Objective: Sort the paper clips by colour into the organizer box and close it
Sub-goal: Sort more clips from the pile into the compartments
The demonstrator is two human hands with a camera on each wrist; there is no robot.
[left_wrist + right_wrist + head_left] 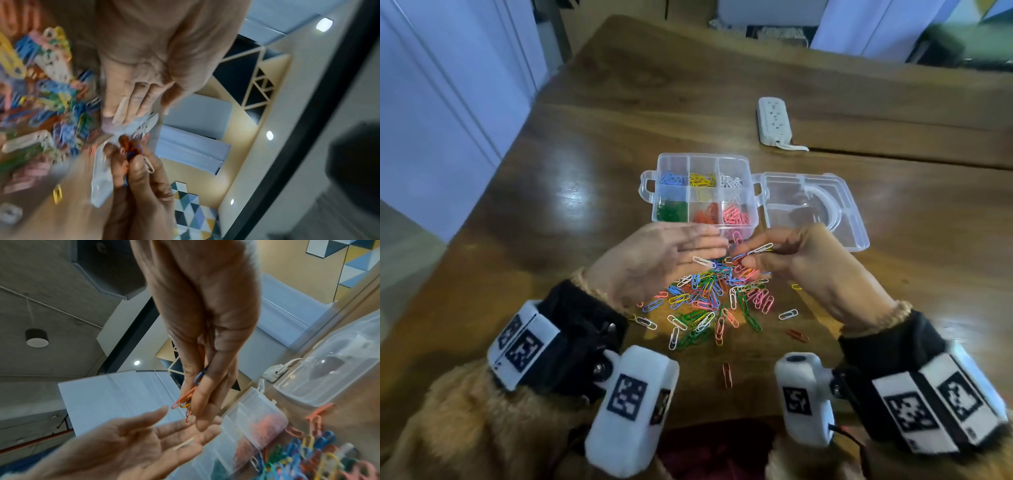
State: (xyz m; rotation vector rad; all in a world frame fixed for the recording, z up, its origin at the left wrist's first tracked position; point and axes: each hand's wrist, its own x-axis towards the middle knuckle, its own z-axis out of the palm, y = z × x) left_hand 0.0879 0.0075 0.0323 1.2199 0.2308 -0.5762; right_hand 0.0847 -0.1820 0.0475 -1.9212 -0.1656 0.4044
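The clear organizer box (671, 161) stands in front of my hands, its compartments holding blue, yellow, white, green, red and pink clips. Its lid (856, 219) lies open flat to the right. A mixed pile of paper clips (709, 301) lies on the table under my hands. My left hand (705, 248) is held flat, palm turned inward, with a white clip (184, 444) lying on its fingers. My right hand (748, 257) pinches a bunch of clips (185, 400), orange, blue and yellow among them, just above the left fingertips.
A white power strip (774, 121) lies beyond the box. Stray clips lie around the pile, one red (727, 375) near the table's front edge. The wooden table (585, 171) stretches left and far; white cabinets stand left of it.
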